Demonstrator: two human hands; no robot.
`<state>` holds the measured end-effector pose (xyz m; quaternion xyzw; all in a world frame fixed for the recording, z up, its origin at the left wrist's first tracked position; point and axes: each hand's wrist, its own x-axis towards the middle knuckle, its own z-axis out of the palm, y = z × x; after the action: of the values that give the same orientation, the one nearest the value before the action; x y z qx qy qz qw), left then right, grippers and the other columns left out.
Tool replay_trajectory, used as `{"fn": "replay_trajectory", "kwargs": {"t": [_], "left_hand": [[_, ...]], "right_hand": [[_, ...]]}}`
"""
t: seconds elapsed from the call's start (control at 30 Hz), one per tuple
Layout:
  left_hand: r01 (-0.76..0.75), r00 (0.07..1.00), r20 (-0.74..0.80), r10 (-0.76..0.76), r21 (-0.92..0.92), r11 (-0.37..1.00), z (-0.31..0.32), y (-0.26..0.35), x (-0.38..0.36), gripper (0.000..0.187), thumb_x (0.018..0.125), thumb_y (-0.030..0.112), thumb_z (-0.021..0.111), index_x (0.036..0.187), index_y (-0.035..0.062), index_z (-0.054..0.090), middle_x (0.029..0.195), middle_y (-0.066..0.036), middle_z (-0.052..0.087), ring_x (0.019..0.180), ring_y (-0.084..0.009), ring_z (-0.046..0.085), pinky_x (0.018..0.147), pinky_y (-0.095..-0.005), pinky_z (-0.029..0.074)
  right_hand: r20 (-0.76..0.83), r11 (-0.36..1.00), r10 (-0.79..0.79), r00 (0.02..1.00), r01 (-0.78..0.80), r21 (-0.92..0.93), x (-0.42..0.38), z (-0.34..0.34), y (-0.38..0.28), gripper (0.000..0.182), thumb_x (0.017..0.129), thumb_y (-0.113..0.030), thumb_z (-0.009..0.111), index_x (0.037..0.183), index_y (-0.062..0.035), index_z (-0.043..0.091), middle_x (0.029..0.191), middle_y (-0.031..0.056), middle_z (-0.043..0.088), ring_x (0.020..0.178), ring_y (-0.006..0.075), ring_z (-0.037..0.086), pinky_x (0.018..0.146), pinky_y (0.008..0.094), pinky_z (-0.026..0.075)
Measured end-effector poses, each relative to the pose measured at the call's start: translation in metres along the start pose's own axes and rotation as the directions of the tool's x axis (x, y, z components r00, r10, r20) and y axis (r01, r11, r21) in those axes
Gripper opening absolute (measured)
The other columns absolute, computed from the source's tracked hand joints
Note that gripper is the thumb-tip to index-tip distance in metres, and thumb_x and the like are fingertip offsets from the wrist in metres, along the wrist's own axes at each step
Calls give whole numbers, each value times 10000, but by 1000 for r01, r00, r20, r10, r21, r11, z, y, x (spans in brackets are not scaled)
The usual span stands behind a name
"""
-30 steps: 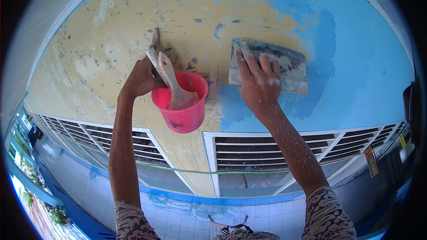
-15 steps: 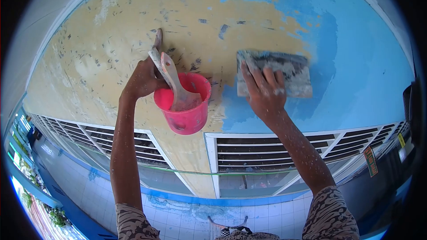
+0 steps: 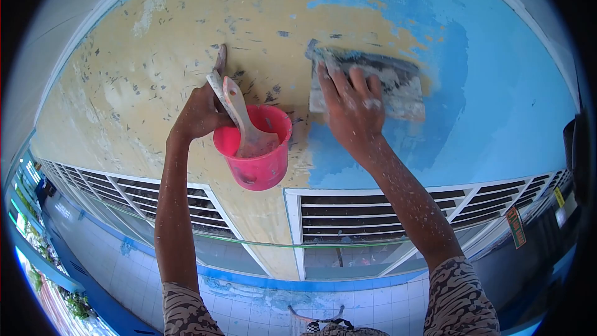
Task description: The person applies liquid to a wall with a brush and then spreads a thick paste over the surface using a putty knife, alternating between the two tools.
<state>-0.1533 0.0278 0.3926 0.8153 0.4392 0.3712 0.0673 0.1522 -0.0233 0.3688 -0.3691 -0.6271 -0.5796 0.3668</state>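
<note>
Blue-smeared trowel (image 3: 373,84), flat and rectangular, sits upper centre-right of the frame, pressed face-on to the wall (image 3: 155,74). Right hand (image 3: 351,115) lies spread over its near half, fingers fanned on the back of the blade and bearing it against the surface; more a flat press than a closed grip, and no handle shows under the palm. Blade looks stiff and light. Its wet coating probably makes it slippery at the edges, so the surest hold is likely flat on the back, near the middle, as it is held now.

Left hand (image 3: 199,112), centre-left, is clenched around the rim side of a pink bucket (image 3: 255,149) together with the handles of a brush (image 3: 239,112) and a second tool whose end pokes up above the knuckles; what that tool is I cannot tell. Brush head rests inside the bucket. Bucket is small, thin plastic, likely light, tilted toward the camera, and could spill if tipped further.

Wall around the trowel: scraped yellow with dark flecks on the left, fresh blue on the right, the trowel on the boundary between them. Below, across the lower middle, white louvred vents (image 3: 373,211). Patterned sleeves (image 3: 460,298) at bottom edge. Both forearms paint-speckled.
</note>
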Motion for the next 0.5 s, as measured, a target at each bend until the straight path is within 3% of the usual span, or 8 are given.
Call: {"fn": "replay_trajectory", "kwargs": {"t": [0.2,0.3,0.37,0.5], "left_hand": [[-18,1000,-18,17,-6,1000,1,1,-2,732,588,104,919,1228,2,579,1055,-171,730,952,-289,726,879,-398,569],[17,1000,15,-17,-3,1000,1,-3,1,766,578,118,924,1248,2,570,1061,-173,730,961,-300,726,885,-395,568],[2,1000,-3,-2,45,999,1,3,0,754,574,117,920,1235,2,577,1047,-166,733,959,-293,726,892,-392,566],[17,1000,-13,-16,32,999,3,1,-2,731,572,122,916,1214,10,587,1020,-153,735,924,-274,724,857,-383,565]], "right_hand": [[-3,1000,9,1000,-9,4,-10,-5,0,363,756,-86,685,1109,-15,729,1067,72,671,905,210,541,730,397,426],[32,999,43,999,-43,-10,-9,-3,2,494,720,-15,711,1213,-27,683,1025,35,646,926,226,537,771,404,422],[-49,1000,-2,999,0,-25,17,-2,3,377,749,-95,683,1114,-13,725,1036,71,661,907,213,545,750,394,433],[15,999,-34,999,34,-17,-1,-7,0,377,758,-113,682,1121,-17,721,1051,75,660,947,213,548,786,393,444]]}}
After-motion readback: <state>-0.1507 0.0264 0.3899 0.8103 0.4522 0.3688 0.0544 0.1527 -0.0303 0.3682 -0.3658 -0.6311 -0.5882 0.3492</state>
